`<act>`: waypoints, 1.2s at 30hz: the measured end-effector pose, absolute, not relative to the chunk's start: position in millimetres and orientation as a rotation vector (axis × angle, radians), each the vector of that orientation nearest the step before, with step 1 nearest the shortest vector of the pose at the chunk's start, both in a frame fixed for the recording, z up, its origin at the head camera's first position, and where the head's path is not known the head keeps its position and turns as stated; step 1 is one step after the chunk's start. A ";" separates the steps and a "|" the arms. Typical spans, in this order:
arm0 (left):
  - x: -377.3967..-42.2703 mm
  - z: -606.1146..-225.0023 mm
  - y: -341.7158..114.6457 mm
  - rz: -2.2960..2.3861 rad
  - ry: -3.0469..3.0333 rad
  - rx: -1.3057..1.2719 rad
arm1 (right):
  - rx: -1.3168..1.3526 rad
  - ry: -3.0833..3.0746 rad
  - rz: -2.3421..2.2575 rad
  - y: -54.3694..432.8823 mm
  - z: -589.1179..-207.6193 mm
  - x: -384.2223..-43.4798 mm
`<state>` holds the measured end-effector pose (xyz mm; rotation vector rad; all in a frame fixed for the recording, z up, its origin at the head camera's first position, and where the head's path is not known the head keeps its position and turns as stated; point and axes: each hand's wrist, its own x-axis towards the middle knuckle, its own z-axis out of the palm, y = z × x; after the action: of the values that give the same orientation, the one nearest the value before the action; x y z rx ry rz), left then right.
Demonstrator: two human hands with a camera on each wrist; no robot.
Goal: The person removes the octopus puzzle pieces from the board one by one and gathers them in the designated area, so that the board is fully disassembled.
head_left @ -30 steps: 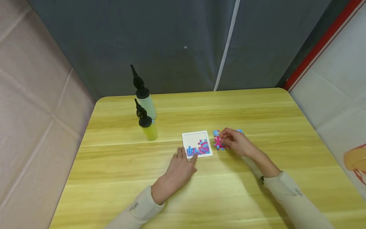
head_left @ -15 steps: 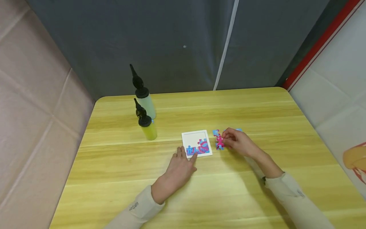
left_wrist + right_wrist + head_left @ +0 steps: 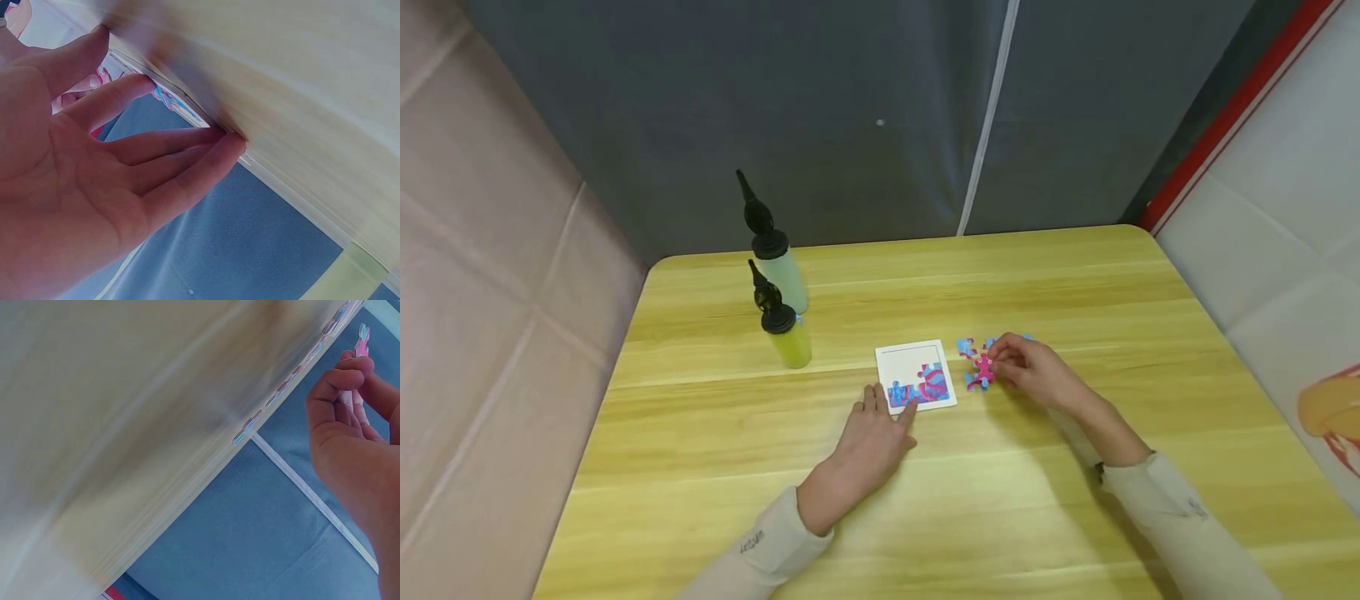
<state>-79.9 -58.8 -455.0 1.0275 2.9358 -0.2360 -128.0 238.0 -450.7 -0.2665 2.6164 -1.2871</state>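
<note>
A white jigsaw tray lies on the table, with joined pink and blue puzzle pieces along its near side and right corner. My left hand has its fingers extended, the fingertips touching the tray's near left edge; the left wrist view shows this hand palm-on. To the right of the tray, my right hand pinches a pink puzzle piece between thumb and fingertips. The right wrist view shows that pink piece raised above the table. Loose pieces lie below and around it, partly hidden by the hand.
Two hand pumps with black nozzles stand left of the tray: a yellow one in front and a pale green one behind. A small blue bit shows beside the yellow pump. A dark curtain hangs behind the table.
My right hand has shifted slightly right with the pink puzzle piece, uncovering more of the loose pieces on its left. The left hand stays at the tray's edge.
</note>
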 end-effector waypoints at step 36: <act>-80.4 -453.5 -59.0 -0.260 2.912 1.018 | -0.234 2.745 -1.128 260.8 -451.0 -121.9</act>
<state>-80.4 -59.0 -453.5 1.0176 2.9120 -0.2598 -121.9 260.8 -451.0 -0.2343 2.7448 -1.1281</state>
